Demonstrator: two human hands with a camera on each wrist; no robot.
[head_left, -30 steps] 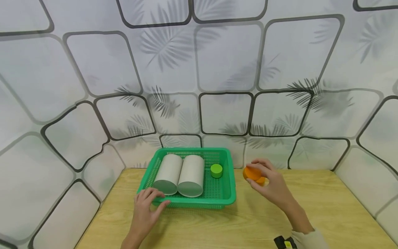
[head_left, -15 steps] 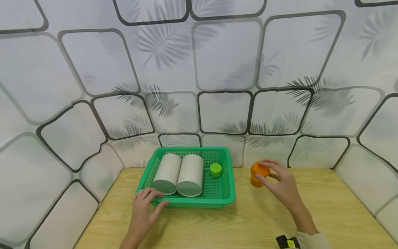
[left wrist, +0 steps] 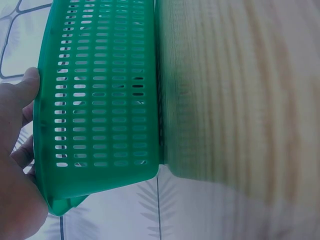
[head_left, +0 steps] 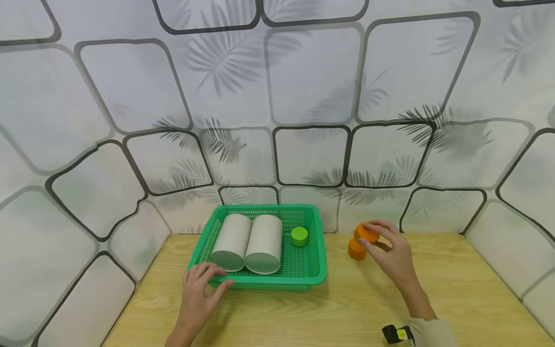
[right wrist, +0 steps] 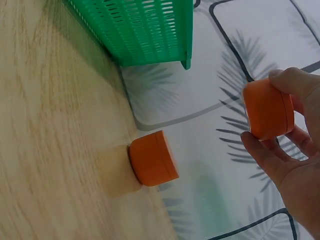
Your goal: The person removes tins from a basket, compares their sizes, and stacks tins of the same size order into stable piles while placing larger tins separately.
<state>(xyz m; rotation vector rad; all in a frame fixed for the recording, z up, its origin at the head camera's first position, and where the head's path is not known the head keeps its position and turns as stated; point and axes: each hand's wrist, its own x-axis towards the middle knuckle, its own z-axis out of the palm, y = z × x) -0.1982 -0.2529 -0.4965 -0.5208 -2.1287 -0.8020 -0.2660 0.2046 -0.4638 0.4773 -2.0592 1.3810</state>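
Note:
My right hand pinches a short orange cylinder between thumb and fingers. A seam near one end shows in the right wrist view, where the held orange cylinder is raised off the table. A second orange cylinder like it stands on the wood below. At the front left corner of a green slotted basket, my left hand grips the rim. Thumb and fingers lie on either side of that rim in the left wrist view. Inside the basket lie two large white cylinders side by side, with a small green cylinder to their right.
The wooden table meets a patterned cloth wall at its back edge, close behind the basket. That same cloth encloses the left and right sides. Bare wood lies between the basket and the orange cylinders.
My right hand has shifted right and slightly up with its orange cylinder, from the left side of the standing one to above its right side. My left hand has stayed at the basket rim.

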